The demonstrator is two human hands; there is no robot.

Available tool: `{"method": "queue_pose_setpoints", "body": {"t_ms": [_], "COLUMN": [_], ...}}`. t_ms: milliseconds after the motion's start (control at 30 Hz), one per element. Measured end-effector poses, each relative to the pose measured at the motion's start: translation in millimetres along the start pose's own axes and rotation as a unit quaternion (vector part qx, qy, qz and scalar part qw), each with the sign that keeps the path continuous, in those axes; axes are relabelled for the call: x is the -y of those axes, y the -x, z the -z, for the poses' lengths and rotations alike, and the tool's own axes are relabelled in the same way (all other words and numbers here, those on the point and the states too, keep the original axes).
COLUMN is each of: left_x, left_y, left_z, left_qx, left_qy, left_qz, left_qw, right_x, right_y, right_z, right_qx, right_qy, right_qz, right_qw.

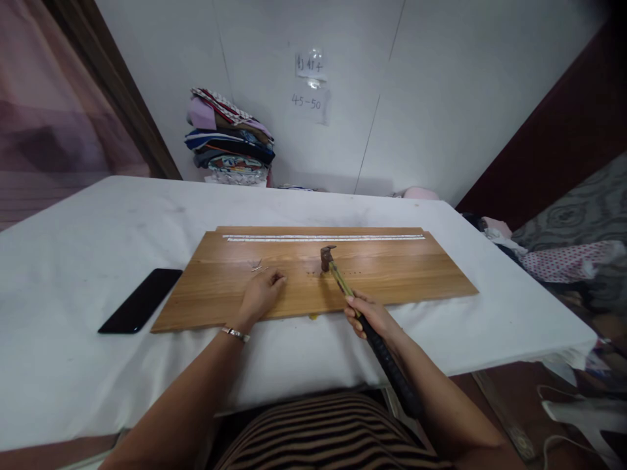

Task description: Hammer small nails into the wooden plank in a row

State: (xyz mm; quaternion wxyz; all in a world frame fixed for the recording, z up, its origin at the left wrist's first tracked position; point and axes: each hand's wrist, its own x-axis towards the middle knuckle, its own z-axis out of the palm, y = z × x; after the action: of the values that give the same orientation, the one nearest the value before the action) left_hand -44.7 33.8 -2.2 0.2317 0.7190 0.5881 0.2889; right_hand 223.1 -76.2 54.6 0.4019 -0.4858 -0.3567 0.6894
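Note:
My right hand (367, 313) is wrapped round the yellow-and-black handle of a claw hammer (343, 284). The rusty brown hammer head is over the middle of a wooden board (206, 294), above a row of small dark nails (353, 273) in the wood. On the board, left of the hammer, rests my left hand (263, 292) with its fingers curled together. Whether anything is between those fingertips is too small to see. A few loose nails (255, 266) lie just beyond the left hand. Two white printed strips (323, 238) run along the board's far edge.
The board lies on a table with a white cloth (499, 333). A black phone (142, 300) is beside the board's left end. Folded clothes (230, 140) are stacked by the back wall, where paper signs (311, 101) hang. More fabric (568, 261) lies beyond the table's right edge.

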Motion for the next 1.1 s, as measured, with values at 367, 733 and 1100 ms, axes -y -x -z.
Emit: {"method": "queue_pose_setpoints", "body": {"t_ms": [367,733,1100], "left_x": [-3.4,-4.9,-2.2], "left_y": [0.6,0.6,0.7], "left_z": [2.2,2.5,1.1], "left_qx": [-0.006,-0.006,-0.001], "left_qy": [-0.002,0.006,0.005], "left_qz": [-0.009,-0.019,-0.013], "left_qw": [1.0,1.0,1.0], "right_x": [-1.9,-0.4,-1.2], "right_y": [-1.2,-1.0,-3.5], "right_z": [1.3,1.4,3.1], "right_qx": [0.009,0.002,0.007], "right_qy": [-0.004,-0.003,0.004], "right_qz": [0.008,0.005,0.004], "right_qw": [1.0,1.0,1.0]}}
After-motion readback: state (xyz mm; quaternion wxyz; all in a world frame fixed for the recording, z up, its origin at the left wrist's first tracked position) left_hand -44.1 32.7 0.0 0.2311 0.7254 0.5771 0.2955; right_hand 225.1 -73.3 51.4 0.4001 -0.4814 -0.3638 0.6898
